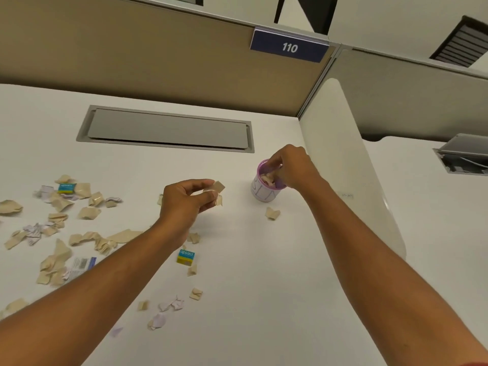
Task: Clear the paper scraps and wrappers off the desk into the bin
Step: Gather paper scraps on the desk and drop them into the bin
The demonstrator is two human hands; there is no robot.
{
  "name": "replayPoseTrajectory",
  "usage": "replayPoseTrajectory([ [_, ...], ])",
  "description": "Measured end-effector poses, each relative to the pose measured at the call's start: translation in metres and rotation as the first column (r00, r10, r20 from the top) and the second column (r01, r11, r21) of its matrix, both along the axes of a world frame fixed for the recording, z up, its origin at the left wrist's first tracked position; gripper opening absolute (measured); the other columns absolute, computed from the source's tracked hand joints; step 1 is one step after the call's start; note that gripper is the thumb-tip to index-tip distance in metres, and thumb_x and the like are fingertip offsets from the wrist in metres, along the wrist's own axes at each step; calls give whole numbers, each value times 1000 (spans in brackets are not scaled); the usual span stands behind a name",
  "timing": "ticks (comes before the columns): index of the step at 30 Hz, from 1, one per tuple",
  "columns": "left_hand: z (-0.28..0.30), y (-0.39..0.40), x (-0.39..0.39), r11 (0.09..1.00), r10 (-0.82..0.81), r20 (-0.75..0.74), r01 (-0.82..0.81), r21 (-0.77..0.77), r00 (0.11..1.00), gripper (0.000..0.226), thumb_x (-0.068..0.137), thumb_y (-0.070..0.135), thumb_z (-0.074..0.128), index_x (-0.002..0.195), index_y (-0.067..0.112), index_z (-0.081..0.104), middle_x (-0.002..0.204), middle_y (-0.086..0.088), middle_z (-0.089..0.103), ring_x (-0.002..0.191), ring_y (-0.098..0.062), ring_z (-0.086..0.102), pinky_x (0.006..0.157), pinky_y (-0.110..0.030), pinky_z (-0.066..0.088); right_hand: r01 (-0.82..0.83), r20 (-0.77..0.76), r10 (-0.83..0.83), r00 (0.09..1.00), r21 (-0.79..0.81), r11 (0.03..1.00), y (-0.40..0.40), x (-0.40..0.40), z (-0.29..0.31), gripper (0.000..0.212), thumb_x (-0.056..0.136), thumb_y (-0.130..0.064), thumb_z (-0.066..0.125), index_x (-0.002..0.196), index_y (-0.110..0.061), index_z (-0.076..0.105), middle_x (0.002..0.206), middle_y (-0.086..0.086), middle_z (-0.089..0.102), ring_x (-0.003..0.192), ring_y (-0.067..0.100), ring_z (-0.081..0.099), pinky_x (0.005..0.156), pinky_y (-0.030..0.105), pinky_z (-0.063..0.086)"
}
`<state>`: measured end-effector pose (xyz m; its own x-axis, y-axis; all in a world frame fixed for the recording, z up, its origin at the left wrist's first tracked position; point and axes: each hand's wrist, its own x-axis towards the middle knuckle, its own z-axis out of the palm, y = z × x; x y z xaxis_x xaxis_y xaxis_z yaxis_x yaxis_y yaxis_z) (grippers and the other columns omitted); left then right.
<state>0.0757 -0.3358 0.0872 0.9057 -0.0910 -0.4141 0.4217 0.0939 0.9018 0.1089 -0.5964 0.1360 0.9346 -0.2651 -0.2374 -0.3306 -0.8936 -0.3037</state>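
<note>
Both forearms enter from the bottom edge and reach forward over the white desk (264,299). Between them, at about 6 o'clock of the desk, lie small torn scraps (169,305), beige and pale lilac. A little further, at 7 o'clock from the left hand (184,202), lies a small blue and yellow wrapper (186,257) with printed letters. A second such wrapper (66,188) lies at 9 o'clock, in the big scatter of beige paper pieces (87,239) that covers the left part of the desk. A white wrapper with a barcode (80,266) lies at the near edge of this scatter.

The left hand is closed in a pinch and grips a beige scrap (218,187) between thumb and fingers, above the desk.

At 3 o'clock from it stands the bin (260,192), a small white cup with a purple rim, already with paper inside. The right hand (293,167) is over its mouth with the fingertips down inside; whether they hold something, I cannot tell. One beige piece (272,213) lies on the desk just beside the bin, at 6 o'clock of it.

At 12 o'clock a grey cable flap (169,129) is set in the desk, and behind it a partition carries a blue sign (289,47) with 110.
</note>
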Motion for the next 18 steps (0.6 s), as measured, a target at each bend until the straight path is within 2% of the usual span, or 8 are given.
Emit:
replayPoseTrajectory([
  [2, 7, -13, 4, 999, -35, 44, 33, 38, 998, 24, 84, -2, 81, 103, 11, 81, 111, -4, 78, 90, -20, 79, 84, -32, 65, 105, 163, -125, 979, 122, 987, -6, -13, 5, 25, 77, -10, 83, 101, -18, 80, 103, 1, 77, 91, 19, 71, 82, 36, 62],
  [5, 21, -41, 15, 982, -140, 153, 118, 145, 978, 24, 83, 0, 82, 103, 13, 82, 108, -2, 80, 92, -22, 78, 85, -34, 65, 208, 347, -323, 880, 329, 921, -13, -52, 5, 14, 79, -9, 79, 89, -19, 80, 84, -5, 77, 72, 12, 71, 79, 35, 62],
  [8, 35, -75, 29, 933, -304, 275, 227, 279, 912, 22, 83, 4, 82, 100, 17, 83, 99, 2, 81, 81, -17, 80, 78, -25, 64, 308, 338, -491, 803, 471, 827, -6, -99, -17, 11, 80, -7, 77, 85, -17, 79, 75, -4, 75, 69, 17, 72, 76, 42, 62],
  [10, 41, -99, 38, 865, -436, 358, 276, 418, 825, 20, 84, 5, 80, 99, 17, 83, 98, 1, 81, 81, -16, 78, 76, -24, 62, 358, 261, -529, 808, 495, 791, 5, -126, -41, 11, 80, -7, 77, 85, -16, 79, 76, -3, 75, 69, 19, 72, 76, 42, 61],
  [12, 44, -121, 47, 760, -568, 393, 278, 588, 723, 18, 86, 8, 79, 102, 16, 83, 102, -1, 80, 88, -18, 75, 76, -24, 58, 382, 170, -518, 839, 495, 781, 18, -147, -65, 10, 82, -8, 78, 87, -17, 79, 80, -1, 76, 70, 19, 71, 74, 38, 60],
  [14, 42, -140, 53, 624, -692, 368, 261, 736, 621, 20, 87, 12, 79, 106, 14, 83, 109, -4, 79, 92, -18, 69, 74, -24, 50, 383, 134, -503, 854, 492, 782, 28, -161, -83, 11, 84, -10, 77, 90, -18, 79, 82, -3, 75, 72, 10, 70, 70, 29, 55],
  [18, 37, -162, 59, 275, -901, 173, 213, 938, 399, 25, 85, 20, 81, 109, 15, 80, 113, -8, 77, 99, -27, 70, 72, -29, 44, 380, 122, -498, 859, 499, 779, 39, -173, -99, 13, 88, -12, 73, 96, -21, 78, 87, -10, 73, 72, -6, 64, 65, 11, 46],
])
